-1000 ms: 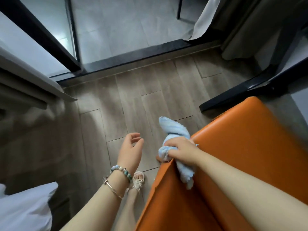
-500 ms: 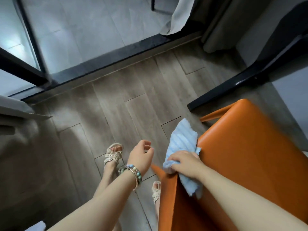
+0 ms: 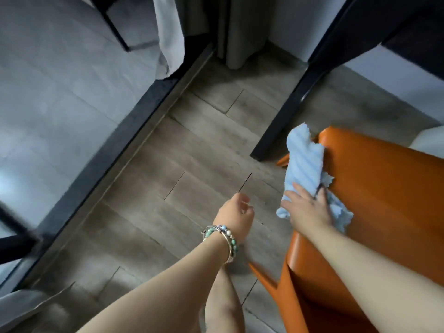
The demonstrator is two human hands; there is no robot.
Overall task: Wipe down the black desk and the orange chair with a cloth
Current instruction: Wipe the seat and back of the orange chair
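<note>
A blue cloth (image 3: 304, 164) is pressed against the near edge of the orange chair (image 3: 384, 200) by the right hand (image 3: 308, 212), fingers laid flat on it. The left hand (image 3: 236, 217) is held above the floor (image 3: 192, 152), loosely curled, grasping nothing.

Two hands (image 3: 236, 217) (image 3: 310, 210), one blue cloth (image 3: 304, 164), one orange chair (image 3: 384, 188)
</note>
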